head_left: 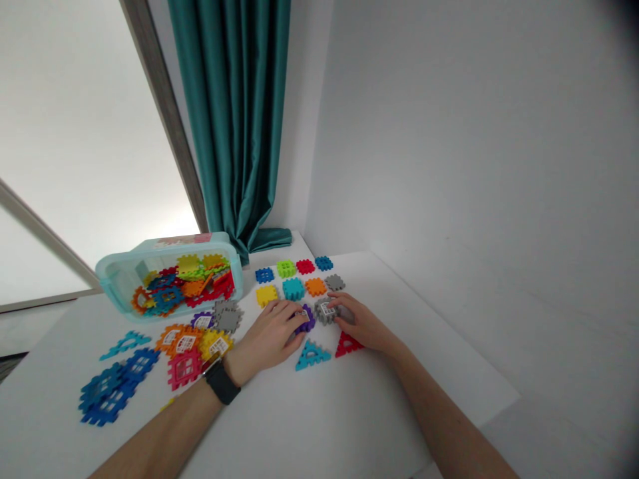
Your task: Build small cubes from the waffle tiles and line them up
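Our left hand [269, 336] covers a purple plastic waffle block [305, 320], and our right hand [362, 324] grips a grey plastic waffle block [325, 311] just beside it. A teal plastic triangle [312, 356] and a red plastic triangle [348, 345] lie just below our hands; a clear plastic tub [168, 276] of mixed blocks sits beyond our left hand.

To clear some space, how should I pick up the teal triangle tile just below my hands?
Pinch the teal triangle tile across its notched long edge and tip, coming from above on the near side. It lies flat on the white table, so the notches give purchase, and your left hand and the red triangle tile flank it.
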Demonstrator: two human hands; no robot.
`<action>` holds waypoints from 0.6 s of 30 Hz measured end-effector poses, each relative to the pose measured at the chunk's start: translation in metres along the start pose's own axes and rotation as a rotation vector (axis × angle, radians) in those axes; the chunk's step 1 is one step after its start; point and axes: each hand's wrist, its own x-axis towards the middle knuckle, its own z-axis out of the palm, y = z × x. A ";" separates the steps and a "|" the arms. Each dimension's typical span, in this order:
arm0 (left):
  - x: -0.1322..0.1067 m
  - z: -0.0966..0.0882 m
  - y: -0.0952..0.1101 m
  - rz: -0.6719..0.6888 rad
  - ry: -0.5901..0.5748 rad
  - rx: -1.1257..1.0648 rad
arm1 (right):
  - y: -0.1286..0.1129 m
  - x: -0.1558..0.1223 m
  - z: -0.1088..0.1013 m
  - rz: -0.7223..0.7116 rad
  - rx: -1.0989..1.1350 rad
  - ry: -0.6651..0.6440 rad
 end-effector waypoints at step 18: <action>-0.005 -0.020 0.003 0.039 -0.033 0.062 | -0.035 -0.010 -0.004 -0.164 -0.275 0.094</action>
